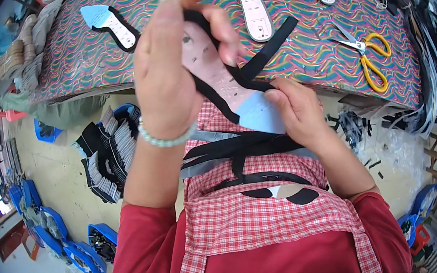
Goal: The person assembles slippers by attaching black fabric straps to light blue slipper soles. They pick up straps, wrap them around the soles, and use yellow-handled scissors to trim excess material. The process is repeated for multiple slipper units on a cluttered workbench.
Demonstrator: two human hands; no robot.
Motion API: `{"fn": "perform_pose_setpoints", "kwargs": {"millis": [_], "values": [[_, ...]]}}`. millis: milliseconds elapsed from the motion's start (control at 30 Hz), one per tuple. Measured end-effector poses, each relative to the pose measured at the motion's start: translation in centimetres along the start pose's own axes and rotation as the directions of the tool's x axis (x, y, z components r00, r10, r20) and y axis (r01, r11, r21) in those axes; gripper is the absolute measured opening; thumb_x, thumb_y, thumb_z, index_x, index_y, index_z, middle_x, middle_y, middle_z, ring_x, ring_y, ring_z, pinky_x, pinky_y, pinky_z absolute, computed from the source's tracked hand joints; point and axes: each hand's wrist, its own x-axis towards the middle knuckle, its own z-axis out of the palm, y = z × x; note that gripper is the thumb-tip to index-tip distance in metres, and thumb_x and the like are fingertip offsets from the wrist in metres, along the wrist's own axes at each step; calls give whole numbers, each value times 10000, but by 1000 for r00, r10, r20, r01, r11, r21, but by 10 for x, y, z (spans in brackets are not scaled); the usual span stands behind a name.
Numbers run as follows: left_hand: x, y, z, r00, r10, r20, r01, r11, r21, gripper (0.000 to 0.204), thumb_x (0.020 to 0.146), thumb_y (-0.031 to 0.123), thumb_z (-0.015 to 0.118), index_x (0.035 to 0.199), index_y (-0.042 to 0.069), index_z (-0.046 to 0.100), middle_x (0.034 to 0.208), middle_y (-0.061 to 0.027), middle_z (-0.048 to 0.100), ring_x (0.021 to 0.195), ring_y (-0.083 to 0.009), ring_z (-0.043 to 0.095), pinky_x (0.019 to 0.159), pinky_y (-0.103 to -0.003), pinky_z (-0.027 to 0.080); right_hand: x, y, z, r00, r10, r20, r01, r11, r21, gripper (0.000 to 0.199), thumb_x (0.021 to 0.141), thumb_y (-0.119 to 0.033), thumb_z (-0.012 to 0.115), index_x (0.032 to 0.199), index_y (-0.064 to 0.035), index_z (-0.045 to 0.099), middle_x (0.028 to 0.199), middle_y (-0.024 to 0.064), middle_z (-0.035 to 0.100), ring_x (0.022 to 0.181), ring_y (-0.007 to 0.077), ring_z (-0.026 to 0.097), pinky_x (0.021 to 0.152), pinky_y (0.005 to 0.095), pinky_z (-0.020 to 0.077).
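Observation:
A shoe insole (212,71), pinkish-white with a light blue pointed toe, is held up between both hands, toe downward and to the right. Black strip (219,105) runs along its edge, and a loose tail of black strip (273,48) sticks out toward the table. My left hand (167,67), with a pale bead bracelet at the wrist, curls around the heel end; the palm hides part of it. Fingers of my right hand (300,109) pinch the strip and edge near the blue toe. More black strips (243,147) lie across my lap over the checked apron.
On the patterned table (309,59) lie yellow-handled scissors (368,53), an edged insole (116,30) and others (254,10). Dark strips (421,47) hang at the right edge. Stacked insole pieces (109,151) and blue baskets (101,243) stand low on the left.

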Motion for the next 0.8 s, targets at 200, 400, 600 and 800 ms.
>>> {"fn": "perform_pose_setpoints", "kwargs": {"millis": [200, 400, 600, 800], "values": [[-20, 8, 31, 968, -248, 48, 244, 868, -432, 558, 964, 443, 428, 1312, 7, 435, 960, -200, 624, 831, -295, 661, 682, -374, 556, -29, -4, 31, 558, 86, 825, -823, 181, 538, 176, 906, -183, 571, 900, -12, 613, 762, 31, 615, 672, 102, 584, 605, 238, 464], [-6, 91, -18, 915, 186, 359, -401, 527, 749, 225, 887, 131, 543, 967, -60, 631, 951, -219, 666, 854, -276, 656, 780, -354, 523, 36, 4, -1, 966, -234, -114, 202, 950, -236, 407, 777, -107, 688, 1167, -63, 582, 1080, 130, 610, 1033, 312, 559, 928, 392, 415], [-14, 57, -159, 904, -139, 405, -422, -449, 788, 293, 966, 210, 455, 1126, -7, 570, 849, -168, 649, 796, -261, 634, 752, -351, 523, 26, 45, -4, 936, -299, 185, 347, 871, -348, 422, 619, 36, 643, 1021, -91, 662, 945, 89, 628, 961, 278, 590, 840, 388, 451], [-134, 28, -137, 955, -114, -273, 295, 321, 900, 178, 877, 83, 624, 1022, -12, 664, 927, -64, 681, 865, -123, 626, 795, -257, 487, -114, 39, -117, 876, 482, -20, -419, 741, -524, 245, 770, -8, 685, 1011, -16, 643, 952, 119, 632, 888, 262, 605, 803, 323, 460]]}}
